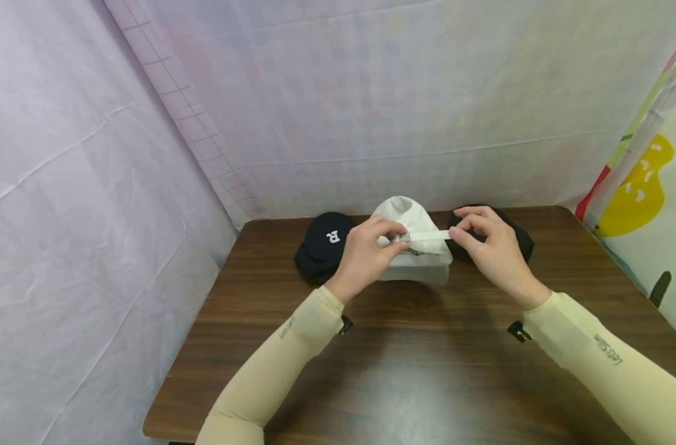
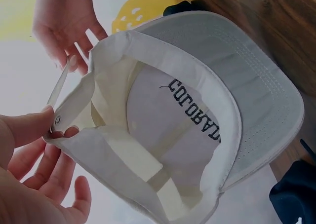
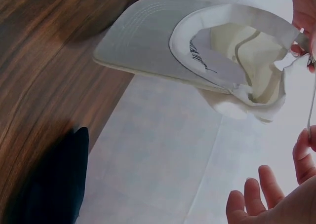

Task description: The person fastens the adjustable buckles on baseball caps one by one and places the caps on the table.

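A white baseball cap (image 1: 404, 213) hangs between my hands above the table, its inside and grey brim underside (image 2: 256, 81) showing in the left wrist view. Dark lettering (image 2: 195, 110) shows inside the crown. My left hand (image 1: 368, 250) pinches the back of the cap between thumb and fingers, where the strap meets the small clasp (image 1: 406, 237). From there the narrow white strap (image 1: 433, 235) runs out straight to the right. Its far end is pinched between thumb and index finger of my right hand (image 1: 496, 250), the other fingers spread.
On the wooden table (image 1: 404, 371) a black cap with a white letter R (image 1: 321, 244) lies to the left. Another black cap (image 1: 522, 241) is partly hidden behind my right hand. A pale curtain (image 1: 371, 111) hangs along the table's back edge.
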Tool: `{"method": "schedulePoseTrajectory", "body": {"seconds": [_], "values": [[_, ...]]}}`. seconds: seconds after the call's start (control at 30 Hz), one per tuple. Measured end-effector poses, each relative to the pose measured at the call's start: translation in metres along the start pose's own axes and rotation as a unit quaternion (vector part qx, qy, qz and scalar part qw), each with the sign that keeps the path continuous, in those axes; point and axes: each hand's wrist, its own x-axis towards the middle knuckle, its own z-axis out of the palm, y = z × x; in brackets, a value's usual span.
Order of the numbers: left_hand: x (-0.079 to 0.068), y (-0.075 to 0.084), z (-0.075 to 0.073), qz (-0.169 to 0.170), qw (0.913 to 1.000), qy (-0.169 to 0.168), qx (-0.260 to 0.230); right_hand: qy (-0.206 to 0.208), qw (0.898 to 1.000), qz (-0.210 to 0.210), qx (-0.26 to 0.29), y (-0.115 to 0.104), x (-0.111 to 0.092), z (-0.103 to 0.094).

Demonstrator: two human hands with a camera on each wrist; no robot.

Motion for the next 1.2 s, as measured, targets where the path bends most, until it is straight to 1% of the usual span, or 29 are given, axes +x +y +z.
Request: {"method": "schedulePoseTrajectory", "body": {"seconds": [0.2,0.43,0.57,0.8,0.93,1.2], "values": [[0.001,0.001,0.000,0.003,1.0000,0.005,-0.004,-0.001,1.000,0.001,-0.003,0.000,0.000,0.001],[0.001,0.001,-0.001,-0.003,0.9999,0.004,-0.013,-0.003,1.000,0.000,-0.003,0.000,0.000,0.001],[0.001,0.001,0.000,0.003,1.0000,0.003,0.003,-0.002,1.000,0.000,-0.008,0.001,-0.001,0.000],[0.001,-0.001,-0.001,0.030,0.9985,-0.003,0.046,0.004,1.000,-0.003,-0.011,0.000,0.000,-0.005],[0.000,-0.001,-0.001,0.040,0.9972,-0.004,0.064,0.006,1.000,-0.006,-0.012,-0.003,0.002,-0.008],[-0.004,-0.003,0.001,0.039,0.9962,-0.005,0.078,0.004,1.000,-0.002,-0.014,-0.003,-0.002,-0.009]]}}
